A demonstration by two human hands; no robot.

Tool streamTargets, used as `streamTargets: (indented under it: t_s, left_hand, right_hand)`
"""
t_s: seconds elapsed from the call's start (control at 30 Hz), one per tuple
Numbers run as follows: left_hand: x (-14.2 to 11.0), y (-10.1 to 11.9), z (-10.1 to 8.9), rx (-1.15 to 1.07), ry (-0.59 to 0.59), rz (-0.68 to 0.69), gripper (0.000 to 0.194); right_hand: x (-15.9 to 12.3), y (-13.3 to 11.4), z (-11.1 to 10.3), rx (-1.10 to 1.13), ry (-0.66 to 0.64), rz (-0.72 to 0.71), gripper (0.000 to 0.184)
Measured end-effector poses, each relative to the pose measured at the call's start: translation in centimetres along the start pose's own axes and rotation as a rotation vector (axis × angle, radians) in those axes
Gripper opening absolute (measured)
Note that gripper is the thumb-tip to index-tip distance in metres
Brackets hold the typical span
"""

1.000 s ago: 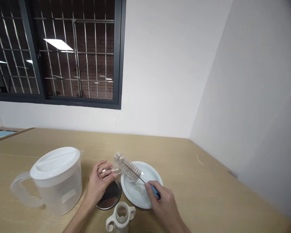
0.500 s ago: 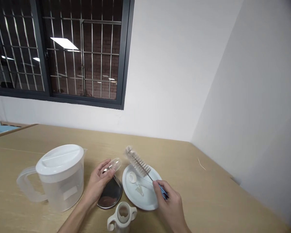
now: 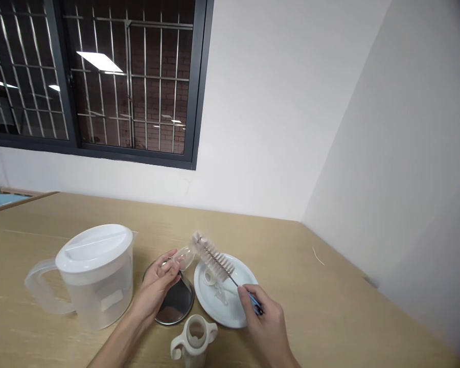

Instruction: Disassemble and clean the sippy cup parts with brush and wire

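Note:
My left hand (image 3: 157, 286) grips a small clear plastic cap (image 3: 183, 257) above a round metal dish (image 3: 174, 301). My right hand (image 3: 266, 322) pinches the blue handle of a bottle brush (image 3: 214, 258), whose white bristle head touches the cap. Under the brush lies a white plate (image 3: 233, 312) with a small white ring and a clear teat on it. A white two-handled bottle collar (image 3: 194, 337) stands in front of the plate, close to me.
A translucent jug with a white lid (image 3: 94, 276) stands left of my left hand on the wooden table (image 3: 329, 306). White walls meet at the far right corner. A barred window is up at the left.
The brush head first lifted away from the cap, then swung back left to touch it. My left hand kept the cap raised and shifted slightly.

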State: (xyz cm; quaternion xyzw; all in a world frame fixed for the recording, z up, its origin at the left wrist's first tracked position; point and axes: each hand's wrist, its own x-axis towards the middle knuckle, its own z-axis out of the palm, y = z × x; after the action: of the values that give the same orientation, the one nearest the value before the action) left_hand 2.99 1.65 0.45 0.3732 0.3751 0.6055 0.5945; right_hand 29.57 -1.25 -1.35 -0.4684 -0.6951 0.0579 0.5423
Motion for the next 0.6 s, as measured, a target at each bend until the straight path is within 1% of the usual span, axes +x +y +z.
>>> streamTargets:
  t_s: [0.1,0.23,0.33,0.5,0.6]
  left_hand:
    - [-0.10,0.20,0.30,-0.010,0.006,0.022,0.071]
    - [-0.04,0.17,0.41,-0.023,0.018,0.071,0.073]
    - [0.09,-0.09,0.25,0.018,0.058,0.111,0.073]
    - [-0.12,-0.04,0.34,0.138,0.151,0.133,0.078]
    - [-0.41,0.25,0.62,0.192,0.185,0.121,0.080]
  right_hand:
    - [0.02,-0.32,0.07,-0.029,-0.009,-0.018,0.030]
    - [0.19,-0.69,-0.09,-0.054,0.058,0.024,0.031]
    - [0.13,-0.59,-0.40,-0.047,0.082,0.003,0.028]
    - [-0.14,-0.20,-0.33,-0.045,-0.016,-0.098,0.024]
    - [-0.08,-0.19,-0.01,-0.077,-0.054,-0.066,0.028]
